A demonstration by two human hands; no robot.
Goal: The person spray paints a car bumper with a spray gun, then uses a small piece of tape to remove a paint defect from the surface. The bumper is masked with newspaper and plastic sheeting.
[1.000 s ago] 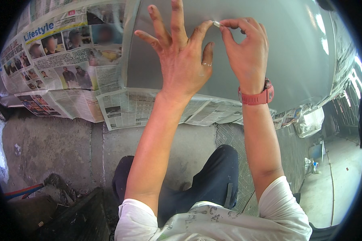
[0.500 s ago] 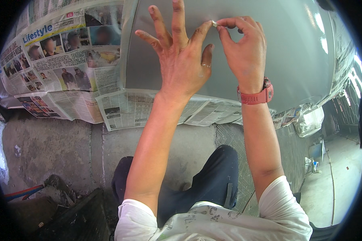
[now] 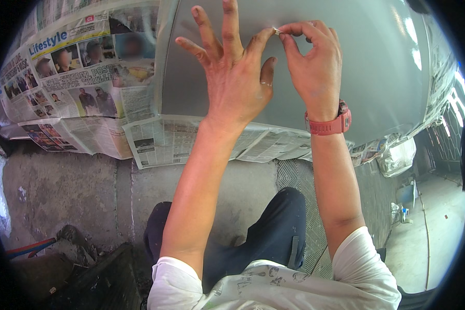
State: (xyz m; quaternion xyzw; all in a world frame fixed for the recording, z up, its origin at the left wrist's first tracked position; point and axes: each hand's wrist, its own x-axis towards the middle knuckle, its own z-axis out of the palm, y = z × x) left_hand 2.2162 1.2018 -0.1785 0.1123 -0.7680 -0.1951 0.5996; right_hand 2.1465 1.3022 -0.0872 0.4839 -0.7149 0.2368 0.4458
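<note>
Fingers spread, my left hand (image 3: 237,77) is over a smooth grey painted panel (image 3: 382,67). The tip of its index finger meets a small pale piece (image 3: 277,31), perhaps a scrap of tape, too small to make out surely. Thumb and index finger of my right hand (image 3: 315,62) pinch that piece from the other side. A red wristwatch (image 3: 328,125) is on my right wrist. Whitish specks mark my left thumb.
Newspaper sheets (image 3: 101,121) cover the surface left of the panel and run along its near edge. Crumpled clear plastic (image 3: 398,157) hangs at the right. Below lie a concrete floor (image 3: 72,191) and a ridged mat (image 3: 307,206); dark boards (image 3: 95,279) lean at lower left.
Almost nothing differs. My left hand has shifted very slightly right, its index fingertip still at the pale piece; my right hand keeps its pinch in the same place.
</note>
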